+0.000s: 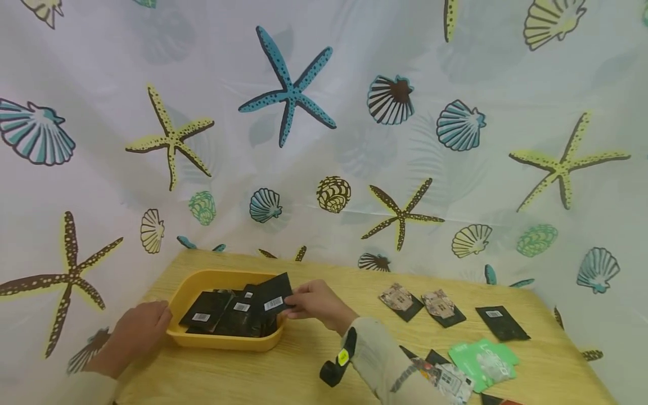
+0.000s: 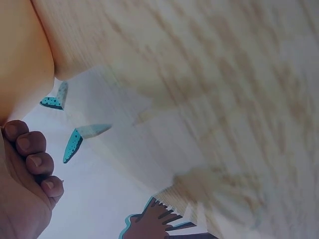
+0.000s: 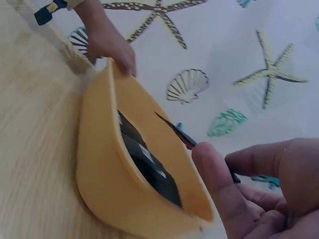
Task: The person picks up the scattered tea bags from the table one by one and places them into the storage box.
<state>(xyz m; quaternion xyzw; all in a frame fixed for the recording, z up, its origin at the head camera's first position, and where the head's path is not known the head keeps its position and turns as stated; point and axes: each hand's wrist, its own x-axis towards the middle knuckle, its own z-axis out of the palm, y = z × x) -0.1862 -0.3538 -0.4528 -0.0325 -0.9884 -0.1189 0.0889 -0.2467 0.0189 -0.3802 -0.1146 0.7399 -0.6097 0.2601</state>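
Observation:
A yellow tray (image 1: 182, 295) sits at the left of the wooden table and holds several black packets (image 1: 207, 315). My right hand (image 1: 316, 304) pinches one black packet (image 1: 271, 295) with a white barcode label, holding it over the tray's right end. In the right wrist view the same packet (image 3: 177, 130) shows edge-on above the tray (image 3: 99, 164), with my thumb and fingers (image 3: 219, 194) on it. My left hand (image 1: 139, 326) rests against the tray's left rim; its fingers (image 2: 37, 164) lie curled beside the tray wall (image 2: 22, 59).
More packets lie on the table's right side: two patterned ones (image 1: 400, 299) (image 1: 442, 306), a black one (image 1: 501, 322), and green-and-white ones (image 1: 483, 361). A sea-shell curtain (image 1: 324, 140) closes in the back and sides. Bare wood (image 1: 314, 360) lies in front of the tray.

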